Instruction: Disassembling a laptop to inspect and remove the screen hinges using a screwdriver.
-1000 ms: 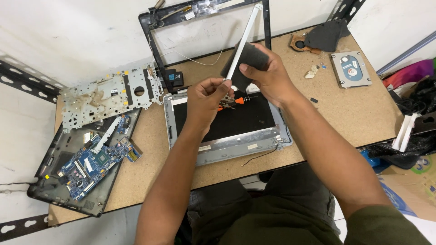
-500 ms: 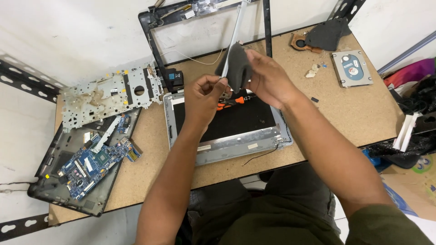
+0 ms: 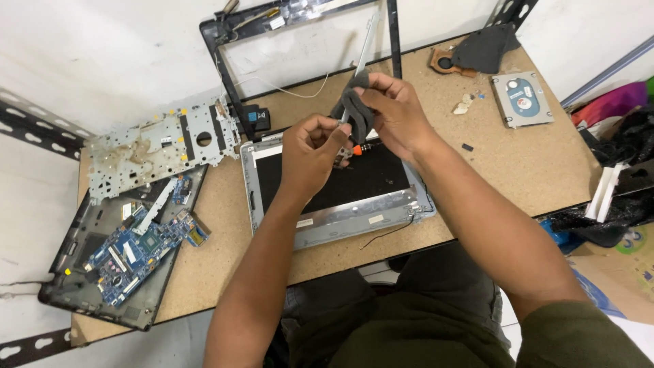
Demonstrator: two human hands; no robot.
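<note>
My left hand (image 3: pixel 310 146) pinches the lower end of a thin silver metal strip (image 3: pixel 364 48) that slants up toward the wall. My right hand (image 3: pixel 398 116) grips a dark grey cloth (image 3: pixel 353 109) folded around the strip just above the left hand's fingers. Both hands hover over a silver laptop lid (image 3: pixel 340 225) with a black inner panel, lying flat on the chipboard table (image 3: pixel 531 170). An orange-handled tool (image 3: pixel 355 150) lies on the panel, partly hidden under my hands.
A black screen bezel (image 3: pixel 225 68) leans on the wall behind. A bare metal plate (image 3: pixel 157 146) and an open laptop base with a blue circuit board (image 3: pixel 129 249) lie at the left. A hard drive (image 3: pixel 523 99), a fan (image 3: pixel 446 61) and small loose parts sit at the right.
My right hand has slid the cloth down the strip toward my left hand. The strip has tipped slightly and less of it shows below the cloth.
</note>
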